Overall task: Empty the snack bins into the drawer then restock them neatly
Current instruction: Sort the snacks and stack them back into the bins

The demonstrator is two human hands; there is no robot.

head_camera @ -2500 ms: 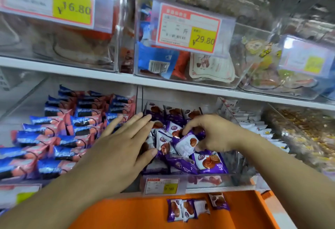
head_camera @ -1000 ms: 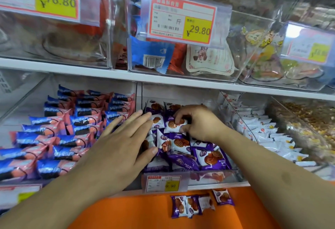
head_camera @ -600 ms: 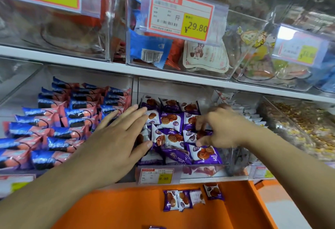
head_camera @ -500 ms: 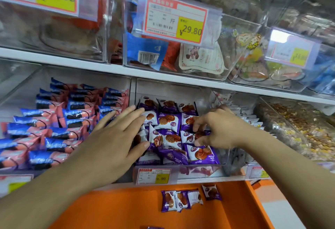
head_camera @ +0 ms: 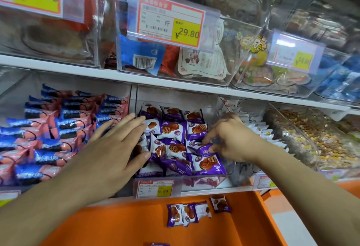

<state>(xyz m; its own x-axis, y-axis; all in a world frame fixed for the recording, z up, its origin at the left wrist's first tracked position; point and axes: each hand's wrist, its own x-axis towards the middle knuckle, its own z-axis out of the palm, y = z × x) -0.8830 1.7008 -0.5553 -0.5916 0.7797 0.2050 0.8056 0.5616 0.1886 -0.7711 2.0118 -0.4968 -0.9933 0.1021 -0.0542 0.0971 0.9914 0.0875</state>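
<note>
The right hand (head_camera: pixel 231 140) pinches a purple snack packet (head_camera: pixel 202 148) in the clear bin (head_camera: pixel 206 184). The left hand (head_camera: pixel 115 148), fingers flat, presses the packets beside it. Below both, the orange drawer (head_camera: pixel 126 224) holds loose packets (head_camera: pixel 187 214).

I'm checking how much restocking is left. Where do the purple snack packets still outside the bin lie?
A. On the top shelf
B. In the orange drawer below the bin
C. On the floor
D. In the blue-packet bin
B: several purple snack packets lie in the orange drawer, below the clear bin.
</note>
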